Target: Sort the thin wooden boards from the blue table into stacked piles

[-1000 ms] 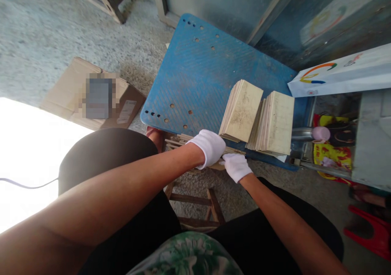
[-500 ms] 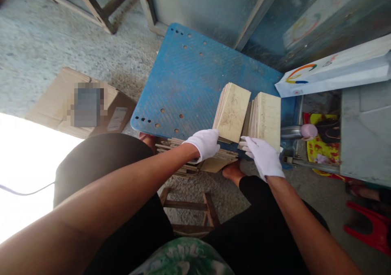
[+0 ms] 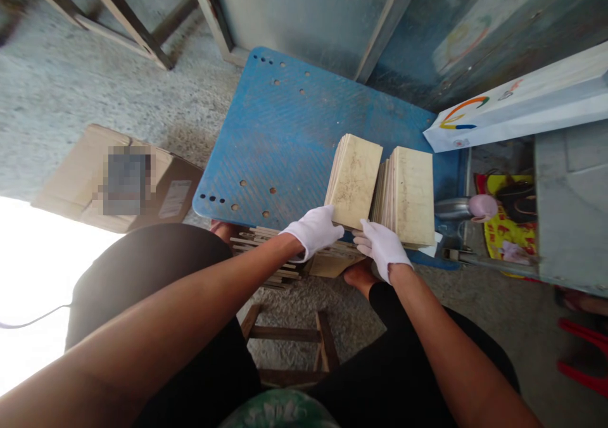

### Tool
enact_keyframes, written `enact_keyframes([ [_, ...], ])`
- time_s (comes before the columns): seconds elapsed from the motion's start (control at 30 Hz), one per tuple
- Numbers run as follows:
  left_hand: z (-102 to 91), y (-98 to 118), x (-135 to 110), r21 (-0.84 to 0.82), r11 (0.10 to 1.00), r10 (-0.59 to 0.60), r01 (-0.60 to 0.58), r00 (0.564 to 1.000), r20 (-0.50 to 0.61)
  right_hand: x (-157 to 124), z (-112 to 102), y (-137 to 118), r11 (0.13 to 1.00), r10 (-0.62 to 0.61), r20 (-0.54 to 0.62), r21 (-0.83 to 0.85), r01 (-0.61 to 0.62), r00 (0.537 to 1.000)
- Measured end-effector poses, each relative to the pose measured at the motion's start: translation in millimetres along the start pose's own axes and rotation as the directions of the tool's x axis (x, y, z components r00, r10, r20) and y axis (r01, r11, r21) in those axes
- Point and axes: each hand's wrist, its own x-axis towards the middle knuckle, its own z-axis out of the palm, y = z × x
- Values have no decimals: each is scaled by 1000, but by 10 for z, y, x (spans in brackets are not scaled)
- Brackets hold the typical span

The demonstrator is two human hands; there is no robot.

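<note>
Two stacks of thin pale wooden boards sit side by side on a blue plastic platform. My left hand, in a white glove, is curled at the near left corner of the left stack, its fingertips partly hidden by the boards. The gloved right hand reaches to the near right corner of that same stack, fingers stretched out and slightly apart, the upper fingertip at its edge. Just beyond the right hand lies the right stack, with several boards leaning along its left side.
More boards are piled below the platform's near edge, above a wooden stool frame. A cardboard box lies to the left. On the right are a white paper bag, a metal flask and a grey surface.
My right hand has moved left from the right stack to the left stack's near corner. The left hand stays at the left stack. The camera view has shifted slightly.
</note>
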Motion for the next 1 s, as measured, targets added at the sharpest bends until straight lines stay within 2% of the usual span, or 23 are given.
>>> enact_keyframes([
  [0.1, 2, 5, 11, -11, 1000, -14, 14, 1000, -13, 32, 4, 31, 997, -3, 11, -77, 3, 1000],
  [0.3, 26, 10, 30, -18, 1000, -7, 6, 999, -44, 156, -12, 156, 989, -74, 63, -126, 81, 995],
  [0.53, 19, 27, 34, -19, 1000, -9, 8, 998, -68, 157, 15, 160, 988, -62, 32, -140, 66, 998],
  [0.77, 70, -29, 107, -135, 991, -10, -5, 994, -113, 21, 72, 36, 999, 13, -45, 50, -11, 999],
  [1.0, 133, -114, 199, -335, 942, -19, -35, 987, -159, 51, 54, 105, 950, 37, -41, 313, -22, 998],
])
